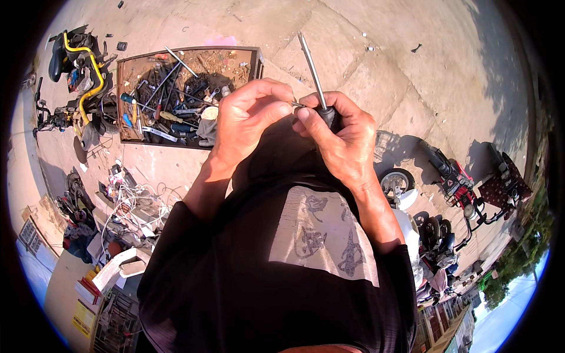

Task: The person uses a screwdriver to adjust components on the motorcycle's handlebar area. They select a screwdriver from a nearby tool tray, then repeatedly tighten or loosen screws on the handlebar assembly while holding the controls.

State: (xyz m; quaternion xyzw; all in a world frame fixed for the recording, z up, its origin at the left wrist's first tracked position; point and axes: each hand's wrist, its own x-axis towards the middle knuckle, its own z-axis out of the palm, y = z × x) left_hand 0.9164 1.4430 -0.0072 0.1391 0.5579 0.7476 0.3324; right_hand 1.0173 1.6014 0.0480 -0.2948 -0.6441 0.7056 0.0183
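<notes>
My right hand point(347, 132) is closed round the dark handle of a screwdriver point(313, 67), its long metal shaft pointing up and away from me. Thumb and forefinger of that same hand also meet at a small thin dark piece point(298, 105), too small to name. From the other side my left hand point(250, 115) comes close to it, thumb and forefinger pinched together at the piece's left end. Both hands are held in front of my chest, the fingertips nearly touching.
A shallow tray point(132, 144) of mixed hand tools and loose hardware lies on the concrete at left. Below it sits a heap of tangled white cables point(132, 200). A yellow-framed bike point(88, 76) stands far left; parked scooters point(462, 188) stand at right.
</notes>
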